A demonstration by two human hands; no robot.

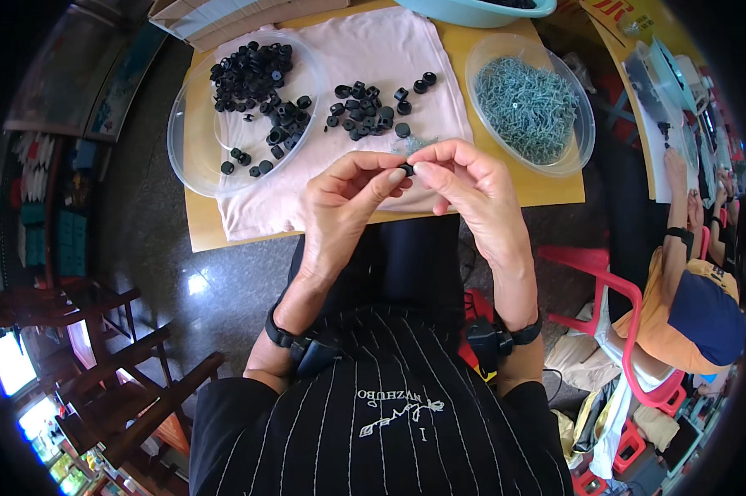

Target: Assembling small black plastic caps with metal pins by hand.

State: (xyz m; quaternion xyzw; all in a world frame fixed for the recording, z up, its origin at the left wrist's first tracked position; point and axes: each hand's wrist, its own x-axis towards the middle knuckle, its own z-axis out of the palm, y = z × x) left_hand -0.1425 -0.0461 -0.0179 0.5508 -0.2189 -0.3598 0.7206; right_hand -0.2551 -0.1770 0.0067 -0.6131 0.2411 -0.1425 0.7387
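Just beyond the table's near edge, my left hand (345, 197) and my right hand (472, 188) meet, thumbs and fingertips pinched around one small black knob-like part (407, 169). Whether a screw sits in it is hidden by my fingers. On the pink cloth (265, 202) past my hands lies a loose cluster of similar black parts (365, 112), some showing a round face with a hole. Beside my right fingertips is a small heap of screws (414, 144). More black parts (253, 74) fill a clear round tray (179, 157) at left; a clear tray (584, 136) at right holds many silvery screws (526, 107).
A cardboard box (224, 21) and a pale blue basin (480, 11) stand at the table's far side. The yellowish tabletop (547, 192) shows around the cloth. To the right are a red plastic chair (629, 331) and a co-worker (695, 314) at another table; wooden furniture (117, 372) stands at left.
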